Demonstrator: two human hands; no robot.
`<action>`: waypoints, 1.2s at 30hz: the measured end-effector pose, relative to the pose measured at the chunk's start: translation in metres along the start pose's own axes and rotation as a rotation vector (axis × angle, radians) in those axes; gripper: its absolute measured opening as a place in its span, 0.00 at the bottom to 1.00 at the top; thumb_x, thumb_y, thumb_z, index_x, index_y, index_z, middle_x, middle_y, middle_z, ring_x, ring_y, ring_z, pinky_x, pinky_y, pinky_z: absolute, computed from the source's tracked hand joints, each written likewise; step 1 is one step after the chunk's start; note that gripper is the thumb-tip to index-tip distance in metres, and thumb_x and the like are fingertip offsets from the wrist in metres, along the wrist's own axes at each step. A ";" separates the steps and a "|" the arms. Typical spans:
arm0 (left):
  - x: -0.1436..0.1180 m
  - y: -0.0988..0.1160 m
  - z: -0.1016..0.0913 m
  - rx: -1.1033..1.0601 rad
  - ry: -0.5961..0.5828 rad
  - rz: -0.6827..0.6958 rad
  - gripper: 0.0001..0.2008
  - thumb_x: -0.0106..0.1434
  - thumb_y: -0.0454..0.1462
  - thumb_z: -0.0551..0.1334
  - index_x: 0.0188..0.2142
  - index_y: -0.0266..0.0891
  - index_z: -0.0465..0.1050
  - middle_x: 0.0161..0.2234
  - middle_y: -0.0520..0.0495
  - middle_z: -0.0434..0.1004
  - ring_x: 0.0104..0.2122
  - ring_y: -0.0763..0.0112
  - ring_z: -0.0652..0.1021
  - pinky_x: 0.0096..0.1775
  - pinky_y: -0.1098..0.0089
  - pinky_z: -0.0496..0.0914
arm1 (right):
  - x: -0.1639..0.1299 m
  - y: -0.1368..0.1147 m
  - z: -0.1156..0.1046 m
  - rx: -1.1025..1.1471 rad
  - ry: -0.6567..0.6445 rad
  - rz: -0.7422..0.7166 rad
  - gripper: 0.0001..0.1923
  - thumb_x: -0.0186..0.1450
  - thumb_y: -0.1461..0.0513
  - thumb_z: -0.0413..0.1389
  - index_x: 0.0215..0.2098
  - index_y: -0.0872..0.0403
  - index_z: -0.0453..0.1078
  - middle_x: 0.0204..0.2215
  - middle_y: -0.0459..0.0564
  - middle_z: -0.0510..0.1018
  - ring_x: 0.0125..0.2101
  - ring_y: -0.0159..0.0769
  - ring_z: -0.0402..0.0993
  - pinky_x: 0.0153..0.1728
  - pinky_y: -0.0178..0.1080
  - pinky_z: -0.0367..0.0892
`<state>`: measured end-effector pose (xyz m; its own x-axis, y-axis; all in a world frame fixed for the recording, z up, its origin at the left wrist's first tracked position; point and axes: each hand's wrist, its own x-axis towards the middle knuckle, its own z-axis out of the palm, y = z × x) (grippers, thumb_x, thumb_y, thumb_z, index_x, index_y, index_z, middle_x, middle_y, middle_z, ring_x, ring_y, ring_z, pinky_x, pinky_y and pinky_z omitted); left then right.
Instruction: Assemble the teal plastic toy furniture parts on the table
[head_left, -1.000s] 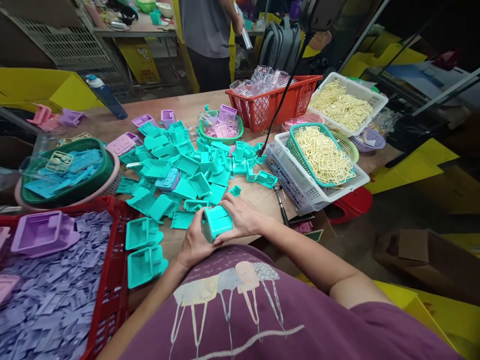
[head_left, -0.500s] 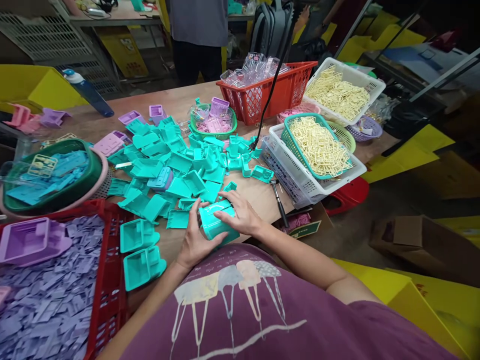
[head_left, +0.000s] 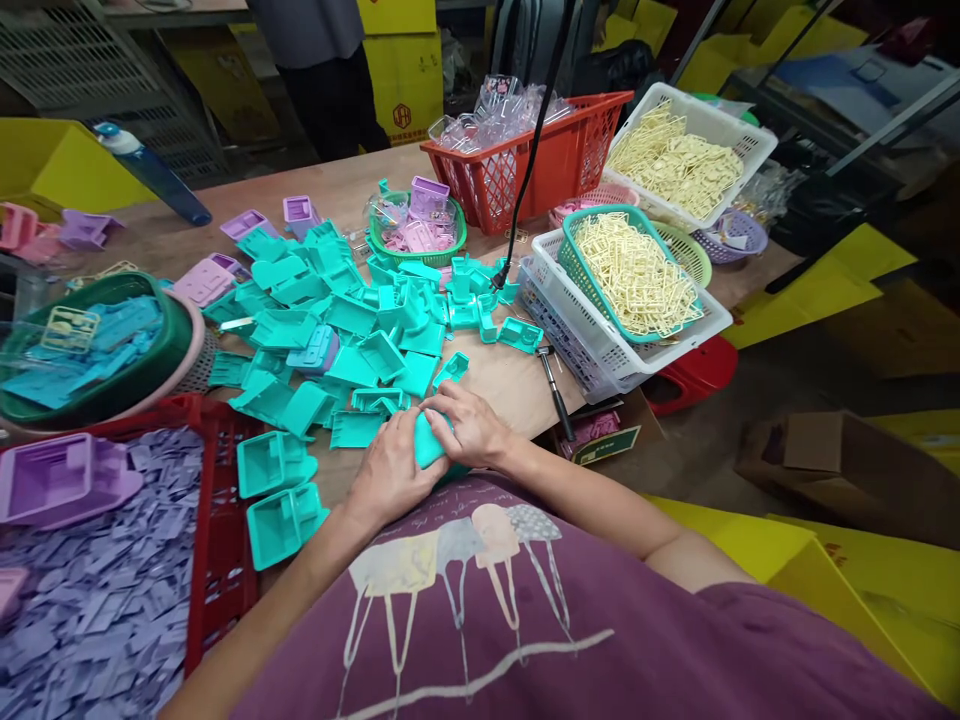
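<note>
Together, the fingers of the left hand point(head_left: 391, 472) and right hand point(head_left: 469, 425) press around a teal plastic piece point(head_left: 427, 443) at the tabletop point(head_left: 517, 385) edge. Beyond, a white basket point(head_left: 600, 365) holds a teal basket point(head_left: 581, 265) of cream clips point(head_left: 637, 275); a red crate point(head_left: 217, 540) holds lilac chips point(head_left: 97, 590).

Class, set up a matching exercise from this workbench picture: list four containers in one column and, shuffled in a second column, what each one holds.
Column 1:
1. orange basket
2. teal basket
3. red crate
4. green bowl

Column 2:
A. flat lilac pieces
B. cream frames
C. clear plastic packs
D. blue pieces

Pairs: 1-C, 2-B, 3-A, 4-D
</note>
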<state>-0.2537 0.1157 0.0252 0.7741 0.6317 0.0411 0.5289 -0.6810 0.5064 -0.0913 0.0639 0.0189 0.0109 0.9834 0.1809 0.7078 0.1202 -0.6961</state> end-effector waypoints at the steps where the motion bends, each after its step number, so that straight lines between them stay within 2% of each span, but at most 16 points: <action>1: 0.001 0.000 0.000 -0.009 0.005 -0.019 0.25 0.61 0.46 0.62 0.53 0.36 0.65 0.46 0.36 0.75 0.46 0.47 0.77 0.47 0.50 0.73 | 0.002 0.001 0.001 0.010 -0.005 -0.002 0.15 0.73 0.58 0.48 0.44 0.56 0.74 0.38 0.54 0.72 0.41 0.40 0.72 0.48 0.43 0.71; 4: 0.008 -0.002 -0.005 -0.119 0.007 -0.068 0.27 0.60 0.46 0.64 0.55 0.37 0.64 0.50 0.36 0.73 0.51 0.48 0.76 0.51 0.51 0.71 | 0.011 0.005 0.002 0.113 0.055 0.010 0.16 0.73 0.55 0.48 0.45 0.56 0.74 0.39 0.54 0.73 0.43 0.41 0.72 0.51 0.44 0.69; 7: 0.016 -0.011 -0.012 -0.314 0.020 -0.154 0.34 0.57 0.51 0.67 0.59 0.39 0.64 0.56 0.38 0.71 0.56 0.49 0.73 0.56 0.51 0.69 | 0.019 0.015 -0.006 0.329 0.107 0.068 0.23 0.72 0.47 0.49 0.51 0.55 0.72 0.44 0.55 0.75 0.47 0.41 0.72 0.54 0.46 0.67; 11: 0.015 -0.036 -0.003 -0.696 0.226 -0.350 0.40 0.56 0.58 0.66 0.61 0.39 0.63 0.58 0.36 0.71 0.56 0.50 0.74 0.55 0.54 0.71 | 0.015 0.032 -0.013 0.638 -0.009 0.204 0.42 0.63 0.39 0.56 0.66 0.53 0.58 0.57 0.58 0.70 0.54 0.47 0.70 0.51 0.48 0.70; 13: 0.011 -0.048 0.007 -0.907 0.317 -0.371 0.42 0.58 0.61 0.61 0.63 0.38 0.60 0.58 0.34 0.71 0.55 0.51 0.75 0.53 0.54 0.72 | 0.010 0.035 -0.008 0.704 -0.030 0.282 0.47 0.58 0.40 0.62 0.66 0.52 0.56 0.58 0.59 0.69 0.53 0.47 0.71 0.48 0.47 0.71; 14: 0.010 -0.052 0.012 -0.936 0.317 -0.369 0.42 0.58 0.62 0.61 0.62 0.38 0.60 0.57 0.33 0.72 0.55 0.50 0.75 0.53 0.52 0.72 | 0.008 0.035 -0.004 0.696 -0.019 0.308 0.46 0.56 0.41 0.64 0.65 0.52 0.58 0.57 0.58 0.70 0.52 0.46 0.71 0.47 0.46 0.71; 15: 0.008 -0.056 0.016 -0.891 0.303 -0.366 0.43 0.56 0.63 0.62 0.62 0.37 0.61 0.57 0.32 0.72 0.55 0.48 0.75 0.54 0.50 0.72 | 0.006 0.033 -0.001 0.654 0.006 0.314 0.44 0.55 0.42 0.65 0.62 0.52 0.60 0.55 0.57 0.72 0.51 0.46 0.72 0.48 0.46 0.71; 17: 0.006 -0.060 0.019 -0.649 0.281 -0.306 0.48 0.51 0.59 0.69 0.63 0.36 0.59 0.60 0.30 0.68 0.58 0.44 0.72 0.57 0.47 0.69 | 0.007 0.029 0.000 0.476 0.057 0.256 0.40 0.53 0.44 0.68 0.57 0.55 0.65 0.50 0.55 0.73 0.49 0.46 0.71 0.50 0.47 0.69; 19: 0.006 -0.061 0.015 -0.402 0.276 -0.170 0.55 0.48 0.53 0.74 0.68 0.36 0.50 0.64 0.29 0.60 0.64 0.44 0.65 0.62 0.46 0.63 | 0.010 0.024 -0.006 0.267 0.064 0.142 0.39 0.51 0.45 0.70 0.53 0.57 0.66 0.47 0.55 0.74 0.48 0.47 0.71 0.51 0.49 0.67; 22: 0.009 -0.060 0.004 -0.242 0.262 0.038 0.60 0.51 0.49 0.74 0.71 0.38 0.37 0.67 0.29 0.54 0.67 0.46 0.59 0.64 0.48 0.61 | 0.013 0.019 -0.025 -0.019 0.022 0.018 0.37 0.52 0.48 0.70 0.53 0.56 0.65 0.47 0.58 0.73 0.48 0.51 0.70 0.51 0.52 0.66; 25: 0.015 -0.059 -0.002 -0.140 0.222 0.159 0.59 0.52 0.50 0.74 0.71 0.39 0.38 0.68 0.30 0.53 0.68 0.45 0.58 0.64 0.47 0.60 | 0.012 0.014 -0.036 -0.274 -0.099 -0.022 0.38 0.51 0.48 0.71 0.53 0.57 0.66 0.47 0.60 0.72 0.49 0.54 0.68 0.50 0.53 0.66; 27: 0.017 -0.059 0.000 -0.105 0.138 0.247 0.55 0.54 0.51 0.72 0.70 0.40 0.43 0.66 0.31 0.58 0.66 0.45 0.62 0.63 0.48 0.62 | 0.009 0.011 -0.034 -0.375 -0.200 -0.051 0.39 0.52 0.48 0.71 0.54 0.59 0.66 0.46 0.61 0.73 0.47 0.54 0.68 0.47 0.52 0.67; 29: 0.016 -0.061 0.006 -0.124 0.050 0.306 0.47 0.56 0.52 0.70 0.68 0.41 0.50 0.61 0.33 0.66 0.60 0.47 0.71 0.58 0.51 0.69 | 0.006 0.010 -0.026 -0.410 -0.269 -0.065 0.38 0.53 0.48 0.70 0.54 0.60 0.66 0.45 0.61 0.73 0.45 0.53 0.69 0.45 0.51 0.69; 31: 0.013 -0.063 0.013 -0.149 0.020 0.328 0.41 0.58 0.51 0.69 0.65 0.41 0.55 0.56 0.34 0.72 0.54 0.49 0.76 0.53 0.55 0.73 | 0.003 0.012 -0.016 -0.413 -0.312 -0.056 0.38 0.53 0.49 0.70 0.54 0.59 0.66 0.45 0.60 0.73 0.45 0.52 0.69 0.44 0.49 0.70; 34: 0.004 -0.067 0.021 -0.144 0.043 0.336 0.39 0.58 0.50 0.70 0.62 0.40 0.57 0.54 0.34 0.73 0.52 0.49 0.77 0.51 0.55 0.75 | -0.001 0.020 -0.004 -0.345 -0.325 -0.043 0.38 0.53 0.53 0.71 0.56 0.59 0.65 0.46 0.60 0.73 0.46 0.51 0.69 0.46 0.50 0.70; 36: -0.003 -0.070 0.023 -0.152 0.090 0.311 0.40 0.58 0.49 0.71 0.63 0.40 0.56 0.54 0.34 0.73 0.53 0.49 0.77 0.52 0.55 0.75 | -0.003 0.027 -0.003 -0.172 -0.298 -0.079 0.41 0.52 0.53 0.72 0.59 0.56 0.64 0.51 0.60 0.70 0.51 0.52 0.66 0.53 0.53 0.67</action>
<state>-0.2853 0.1533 -0.0301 0.8525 0.4376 0.2859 0.2096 -0.7872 0.5800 -0.0700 0.0635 0.0013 -0.2373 0.9714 0.0014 0.8072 0.1980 -0.5561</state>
